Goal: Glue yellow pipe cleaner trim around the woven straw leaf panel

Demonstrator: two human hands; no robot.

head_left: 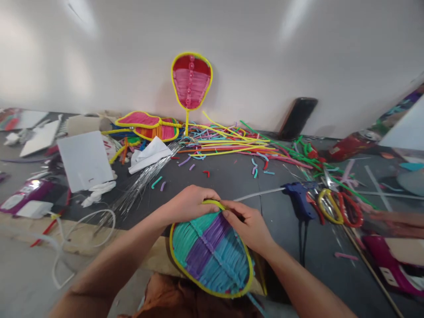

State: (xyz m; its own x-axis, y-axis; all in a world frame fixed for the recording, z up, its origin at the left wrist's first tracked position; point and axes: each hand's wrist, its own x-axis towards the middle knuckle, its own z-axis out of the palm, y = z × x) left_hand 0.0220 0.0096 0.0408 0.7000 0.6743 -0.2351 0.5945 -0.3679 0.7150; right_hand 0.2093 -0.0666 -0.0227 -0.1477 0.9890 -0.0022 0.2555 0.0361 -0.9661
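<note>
Brown cloth [179, 304] sits at the bottom edge of the head view; just above it is the panel [212, 247], held over the near edge of the tabletop [221, 174], wide end twd the wearer, narrow end away. Looks like fuzzy pipe-cleaner rows: green, purple, then blue bands, w/ a ridge [228, 268] down the middle & a yellow rim [171, 243]. Blue strand [256, 304] trails by the wide end.

L hand [194, 203] & R hand [248, 223] are close together, both pinched on the panel's narrow end: L fingers bent over the rim, R thumb on the near face. Can't tell if their fingertips touch.

Handling (a guess): v. light, prob. springy-stiff at the rim, softer & bendy across the bands; fuzz shouldn't slip, but a hard squeeze may flatten it or shift rows. Best hold = rim, one hand per side, off the ridge.

Nearby, to the R: glue gun [300, 201], scissors [339, 206] just beside it. Beyond the hands: loose pipe cleaners [232, 143]; pink panel [190, 84] upright on a yellow stem [187, 121] near the wall [248, 57]. Phone [298, 117] leans there too. At R edge, a co-worker's hand [391, 223], blurred.
</note>
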